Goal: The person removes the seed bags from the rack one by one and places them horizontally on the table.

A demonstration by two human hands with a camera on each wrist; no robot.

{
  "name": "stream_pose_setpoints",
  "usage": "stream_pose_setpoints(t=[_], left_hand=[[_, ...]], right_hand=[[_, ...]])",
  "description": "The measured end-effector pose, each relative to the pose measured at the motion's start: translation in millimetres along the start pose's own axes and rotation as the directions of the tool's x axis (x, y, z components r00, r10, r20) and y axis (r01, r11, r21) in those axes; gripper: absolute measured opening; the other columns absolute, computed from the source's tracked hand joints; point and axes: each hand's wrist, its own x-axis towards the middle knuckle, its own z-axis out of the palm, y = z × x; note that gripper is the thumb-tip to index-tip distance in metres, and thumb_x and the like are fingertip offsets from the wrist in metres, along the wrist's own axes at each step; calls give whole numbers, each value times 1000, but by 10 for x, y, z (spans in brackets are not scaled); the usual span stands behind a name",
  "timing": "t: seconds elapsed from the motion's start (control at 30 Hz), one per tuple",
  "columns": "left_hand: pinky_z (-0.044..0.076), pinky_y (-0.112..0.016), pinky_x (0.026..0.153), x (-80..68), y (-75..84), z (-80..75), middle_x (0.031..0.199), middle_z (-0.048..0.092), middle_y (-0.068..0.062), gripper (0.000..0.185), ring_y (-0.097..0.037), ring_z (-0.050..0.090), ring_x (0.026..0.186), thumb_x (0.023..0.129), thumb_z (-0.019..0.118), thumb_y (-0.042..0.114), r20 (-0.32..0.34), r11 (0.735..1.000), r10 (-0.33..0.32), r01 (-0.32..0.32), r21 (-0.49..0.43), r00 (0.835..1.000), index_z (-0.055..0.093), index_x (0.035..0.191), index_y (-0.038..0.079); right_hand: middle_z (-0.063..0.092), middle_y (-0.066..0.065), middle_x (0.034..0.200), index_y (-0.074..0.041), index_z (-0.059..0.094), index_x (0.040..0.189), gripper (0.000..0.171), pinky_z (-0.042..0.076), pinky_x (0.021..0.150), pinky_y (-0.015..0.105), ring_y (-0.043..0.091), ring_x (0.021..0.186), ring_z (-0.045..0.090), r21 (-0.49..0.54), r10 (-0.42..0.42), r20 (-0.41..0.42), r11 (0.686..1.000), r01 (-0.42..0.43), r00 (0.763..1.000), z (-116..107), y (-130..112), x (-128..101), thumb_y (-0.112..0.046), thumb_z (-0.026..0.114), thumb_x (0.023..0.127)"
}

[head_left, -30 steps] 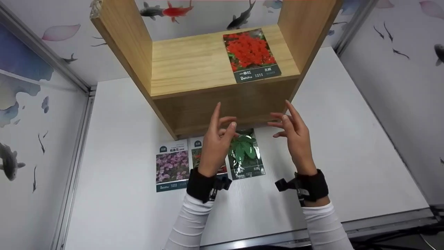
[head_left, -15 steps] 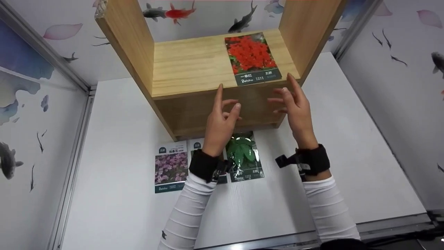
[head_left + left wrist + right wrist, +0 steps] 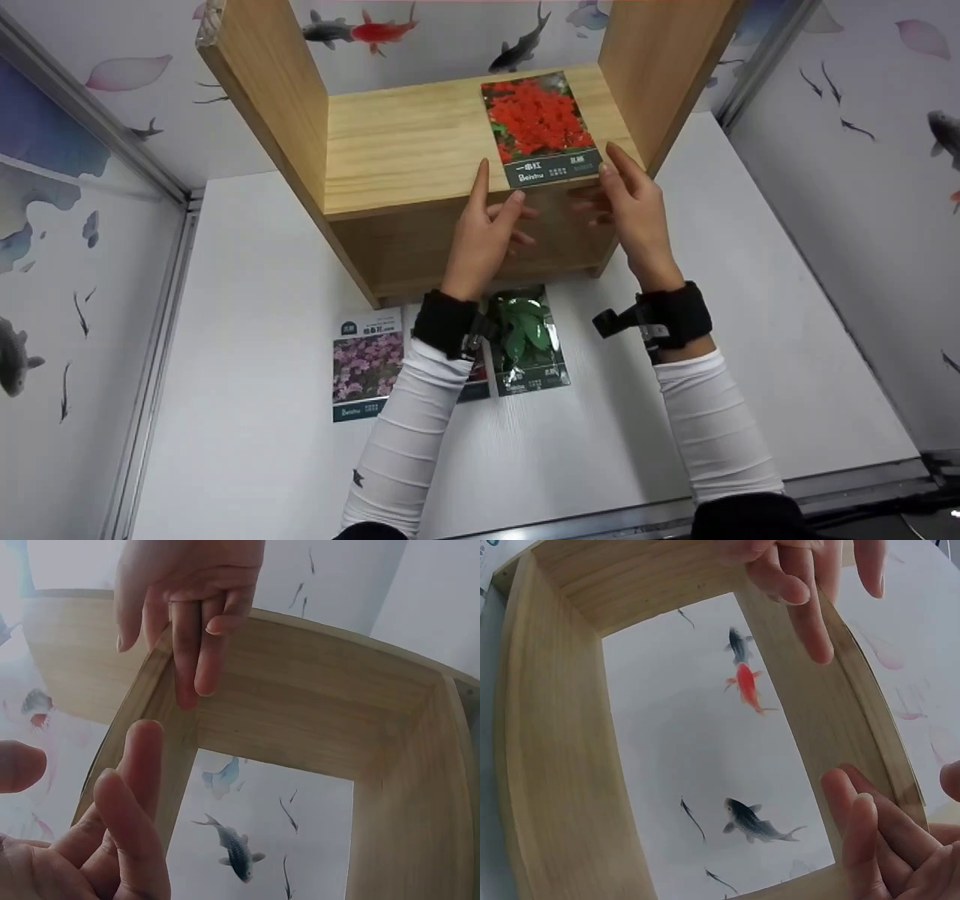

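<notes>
A seed packet with red flowers lies flat on the wooden shelf board, its lower edge by the board's front edge. At that edge, left of the packet, is my left hand, index finger extended and other fingers loosely bent. My right hand is at the packet's lower right corner, with thumb and index finger close to it; whether they touch cannot be told. Both hands' lower fingers reach below the board. In the left wrist view, the left fingers hold nothing; the right wrist view shows the right fingers loosely bent.
On the white table, before the rack, lie a purple-flower packet, a green-leaf packet and a partly hidden packet between them. Wooden side panels flank the shelf. Walls painted with fish surround the table.
Both hands have moved forward and up, from in front of the lower compartment to the shelf's front edge beside the red-flower packet. The packets stay where they were.
</notes>
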Motion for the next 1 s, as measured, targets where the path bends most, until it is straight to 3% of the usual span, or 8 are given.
stream_pose_setpoints(t=[0.17,0.4,0.57,0.8,1.0], left_hand=[[49,-35,57,24,150,0,87,66,-9,72,-32,62,67,93,47,33,23,998,-38,39,-56,999,-2,144,23],[48,-36,57,29,277,31,80,61,-25,68,-32,59,60,94,46,28,6,995,-56,57,-79,998,2,145,19],[49,-37,55,61,273,53,73,61,-24,64,-35,57,58,94,46,25,-30,994,-60,57,-93,998,8,145,20],[47,-31,51,75,259,50,73,64,-21,60,-28,58,54,95,45,26,-53,994,-64,59,-93,997,12,144,20],[45,-30,49,59,252,51,75,65,-20,54,-27,59,54,95,43,23,-71,994,-31,23,-106,997,18,143,17]], right_hand=[[63,24,91,-11,28,141,57,49,55,30,34,77,63,-23,2,49,1000,0,999,51,-123,-14,-33,47,92],[63,24,82,-11,28,141,56,49,53,30,33,70,63,-74,2,63,997,3,998,79,-176,-14,-34,46,93],[62,26,79,-10,25,142,57,49,55,37,35,66,62,-58,-15,86,998,20,996,141,-169,-12,-32,46,93],[62,26,77,-9,26,141,55,48,49,28,32,62,62,-19,-27,66,999,28,997,198,-153,-27,-29,46,94],[63,25,76,-8,32,139,50,46,46,25,33,62,61,37,-52,-4,998,52,999,235,-129,-51,-23,47,93]])
